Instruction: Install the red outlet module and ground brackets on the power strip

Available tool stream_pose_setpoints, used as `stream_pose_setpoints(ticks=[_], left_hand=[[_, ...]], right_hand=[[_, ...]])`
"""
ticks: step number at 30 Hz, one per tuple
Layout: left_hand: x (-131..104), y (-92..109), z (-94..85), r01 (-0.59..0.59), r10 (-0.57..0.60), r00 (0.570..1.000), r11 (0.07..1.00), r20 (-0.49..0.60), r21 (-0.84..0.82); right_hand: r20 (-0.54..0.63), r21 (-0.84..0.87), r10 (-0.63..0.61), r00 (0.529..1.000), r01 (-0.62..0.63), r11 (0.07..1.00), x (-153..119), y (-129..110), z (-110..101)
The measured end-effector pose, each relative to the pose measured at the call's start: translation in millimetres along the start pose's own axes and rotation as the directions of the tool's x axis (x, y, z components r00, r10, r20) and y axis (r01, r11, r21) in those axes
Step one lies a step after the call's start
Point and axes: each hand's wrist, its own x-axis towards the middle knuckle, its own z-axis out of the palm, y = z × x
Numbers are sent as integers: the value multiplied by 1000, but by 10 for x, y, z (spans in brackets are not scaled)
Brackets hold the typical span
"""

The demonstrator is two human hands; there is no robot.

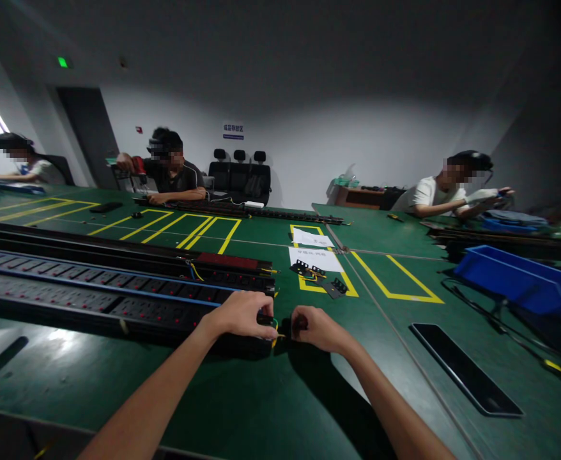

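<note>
Left hand (245,314), curled, touches the end of a black socket strip (165,313) stretching to ten o'clock; whether it grips the yellow wire (275,343), I cannot tell. Right hand (317,327), curled narrow, is just beside at three o'clock, contents hidden. Beyond, on the table (223,409), paper (315,259) lies at one, a phone (465,369) towards four

tabletop (204,409): green, marked with yellow rectangular outlines (230,237) | socket strips (156,313): black, dotted red in rows | long stripe (131,273) along them: blue | wire (275,343) at strip end: yellow and green | flat panel (227,260): dark red | bin (515,281): solid blue | papers (316,259): white, dark print | phone (465,368): black, pale rim | seats (239,177): plain black
</note>
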Motion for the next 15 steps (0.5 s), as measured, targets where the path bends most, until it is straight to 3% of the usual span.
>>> stream_pose_setpoints(ticks=[15], left_hand=[[16,0,16,27,-27,999,1000,-17,-11]], right_hand=[[94,103,-110,989,100,990,-8,-84,42]])
